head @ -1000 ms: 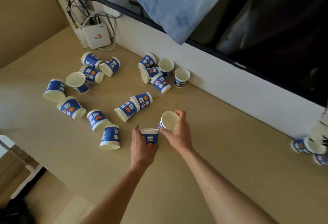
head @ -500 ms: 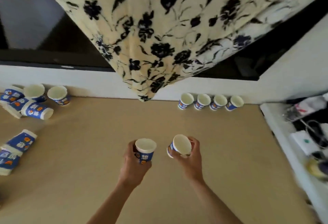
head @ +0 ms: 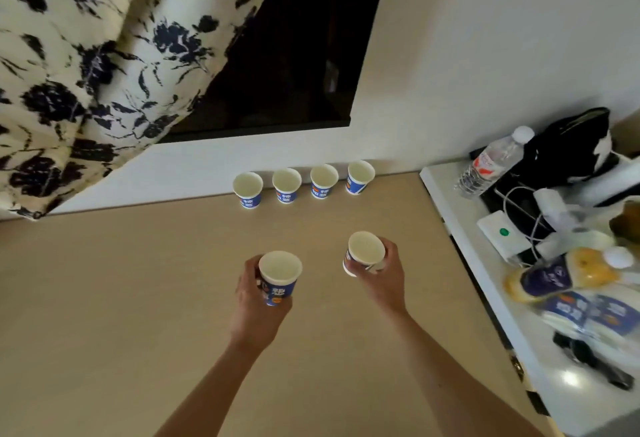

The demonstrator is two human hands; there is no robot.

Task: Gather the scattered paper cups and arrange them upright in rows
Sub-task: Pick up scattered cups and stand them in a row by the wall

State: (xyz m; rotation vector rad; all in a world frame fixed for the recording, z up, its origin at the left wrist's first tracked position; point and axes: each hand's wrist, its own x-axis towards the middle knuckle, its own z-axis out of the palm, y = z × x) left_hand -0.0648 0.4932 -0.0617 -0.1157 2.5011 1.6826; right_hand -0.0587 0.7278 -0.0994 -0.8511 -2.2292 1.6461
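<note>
A person's left hand [head: 254,301] curls round a blue-and-white paper cup [head: 280,279], held upright at lower centre of the frame. Just to its right, the right hand [head: 382,279] grips a second, tilted paper cup [head: 365,252]. Both are over the beige counter [head: 121,315]. A row of four matching upright cups [head: 286,186] lines the white wall at centre. The carrying step appears under way; next, both cups likely need setting down upright, in line with that row.

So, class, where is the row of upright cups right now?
Head view, upper middle: the row stands on the counter against the wall, left of the bottle.
</note>
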